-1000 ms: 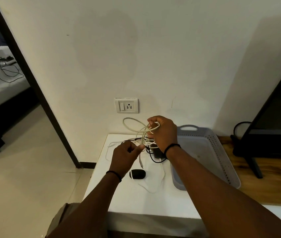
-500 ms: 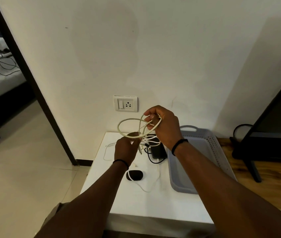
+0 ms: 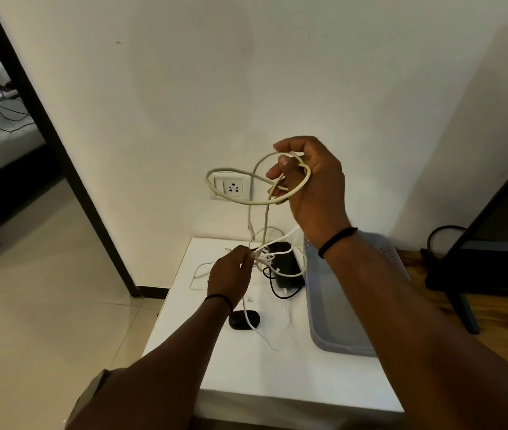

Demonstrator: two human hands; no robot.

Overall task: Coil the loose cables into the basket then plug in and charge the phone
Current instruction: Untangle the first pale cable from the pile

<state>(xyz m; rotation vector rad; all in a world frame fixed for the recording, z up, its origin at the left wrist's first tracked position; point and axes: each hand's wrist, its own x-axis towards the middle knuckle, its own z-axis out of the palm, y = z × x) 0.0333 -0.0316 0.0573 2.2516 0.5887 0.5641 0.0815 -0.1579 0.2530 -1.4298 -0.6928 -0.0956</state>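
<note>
beige cable (image 3: 248,202), now being lifted higher than a moment ago, up in front of the wall socket (image 3: 230,188), looped round the fingers of the right hand (image 3: 311,184) in a closed grip. trailing down to the left hand (image 3: 231,274), pinching the strands low over the worktop (image 3: 256,370). judging by this, pulling slack through to form the coil, still snagging on white cables (image 3: 269,259) beside the black phone (image 3: 283,268). not yet going into the grey basket (image 3: 339,346).
</note>
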